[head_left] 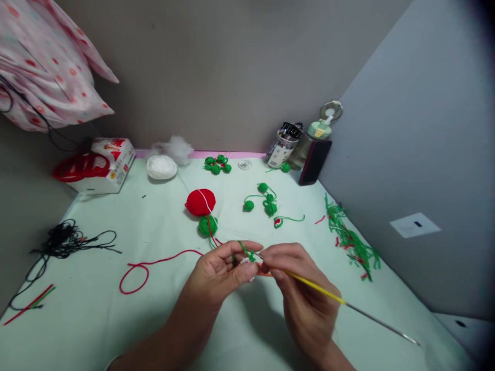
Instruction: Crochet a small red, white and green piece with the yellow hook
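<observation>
My left hand [228,270] pinches a small crochet piece [249,260] of white and green yarn between thumb and fingers. Green yarn runs up over the left forefinger. In my right hand [301,288] is a crochet hook [315,286] with a yellow grip, held like a pen, its long metal end pointing down to the right. The hook's working tip is at the crochet piece, partly hidden by fingers. Just beyond my hands lie a green yarn ball [208,225] and a red yarn ball [200,202]. A loose red strand [170,257] trails to the left.
Small green crocheted balls [269,207] lie mid-table, more [216,165] at the back. A white yarn ball [161,168] is near a box [116,165]. Right are a phone [315,163], a pen cup [282,149], a bottle [303,147] and yarn scraps [353,242]. Black cord [64,239] lies left.
</observation>
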Motion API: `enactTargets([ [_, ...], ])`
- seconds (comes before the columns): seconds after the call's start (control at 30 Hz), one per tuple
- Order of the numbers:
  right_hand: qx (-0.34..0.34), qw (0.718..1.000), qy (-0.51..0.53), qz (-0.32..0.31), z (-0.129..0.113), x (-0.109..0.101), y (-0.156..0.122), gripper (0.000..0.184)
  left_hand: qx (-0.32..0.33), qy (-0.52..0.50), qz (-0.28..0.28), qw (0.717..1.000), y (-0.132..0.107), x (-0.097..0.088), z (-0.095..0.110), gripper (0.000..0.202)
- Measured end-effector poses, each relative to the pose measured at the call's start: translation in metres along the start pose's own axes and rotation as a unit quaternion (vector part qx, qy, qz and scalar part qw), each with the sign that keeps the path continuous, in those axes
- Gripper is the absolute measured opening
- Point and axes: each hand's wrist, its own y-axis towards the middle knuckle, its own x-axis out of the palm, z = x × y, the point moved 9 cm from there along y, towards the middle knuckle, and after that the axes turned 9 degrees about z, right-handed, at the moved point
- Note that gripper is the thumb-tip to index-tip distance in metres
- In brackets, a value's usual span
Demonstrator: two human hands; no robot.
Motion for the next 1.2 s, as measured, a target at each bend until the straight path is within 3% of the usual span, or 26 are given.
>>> enactTargets([
  [0.2,-0.007,0.999,-0.005,0.035,-0.002,-0.003,0.000,0.038,-0.013,-0.002,-0.013,1.000,-0.002,0.007,-0.006,0.031],
  [0.4,0.011,0.999,0.036,-0.011,0.001,0.006,0.002,0.030,0.023,-0.006,-0.015,1.000,-0.003,0.012,0.000,0.023],
  [0.6,0.103,0.987,0.125,0.017,0.019,0.003,0.004,0.015,0.029,0.001,0.025,0.999,-0.006,0.004,0.009,0.040],
  [0.8,0.142,0.975,0.167,0.025,0.027,0.003,0.004,0.011,0.054,0.037,0.019,0.998,-0.010,0.004,0.018,0.029],
  [1.03,0.173,0.967,0.182,0.039,0.032,0.001,0.006,0.011,0.141,0.184,0.154,0.960,-0.012,-0.019,0.042,0.035],
  [1.2,0.172,0.968,0.178,0.032,0.032,0.003,0.006,0.010,0.103,0.110,0.100,0.984,-0.008,-0.012,0.037,0.048],
])
